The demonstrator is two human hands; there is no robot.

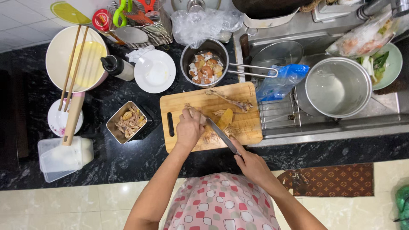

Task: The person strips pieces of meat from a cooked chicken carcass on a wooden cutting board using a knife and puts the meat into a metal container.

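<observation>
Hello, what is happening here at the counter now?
A person stands at a dark counter and cuts cooked meat on a wooden cutting board. The left hand presses the meat down; the right hand holds a knife, blade on the board. A bone lies further back. A square tin of shredded meat sits to the left.

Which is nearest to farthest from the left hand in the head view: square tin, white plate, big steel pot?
From the left hand:
1. Square tin, just left on the counter.
2. White plate, up-left behind it.
3. Big steel pot, far right in the sink.
</observation>
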